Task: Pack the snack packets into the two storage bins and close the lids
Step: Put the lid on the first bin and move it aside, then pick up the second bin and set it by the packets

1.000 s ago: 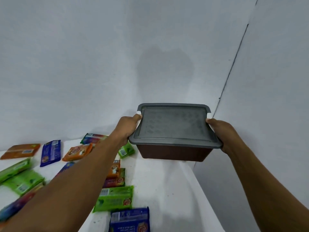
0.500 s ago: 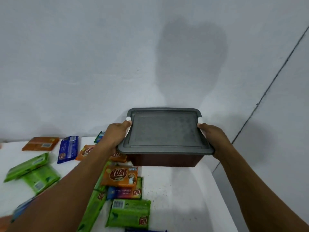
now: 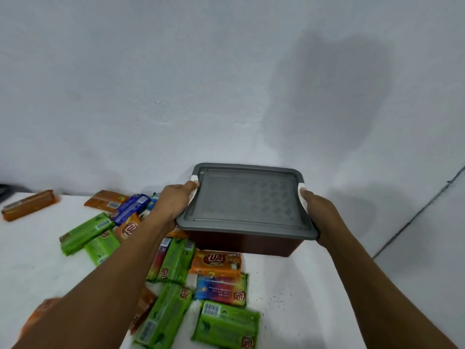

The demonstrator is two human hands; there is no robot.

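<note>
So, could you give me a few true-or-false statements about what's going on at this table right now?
1. The left hand and the right hand grip the brown plastic bin by its sides. True.
2. The bin's flat grey plastic lid is off. False: it sits on the bin.
3. On the white table lie green rectangular snack packets. True.
4. A second bin stands beside this one. False: only one bin is in view.
</note>
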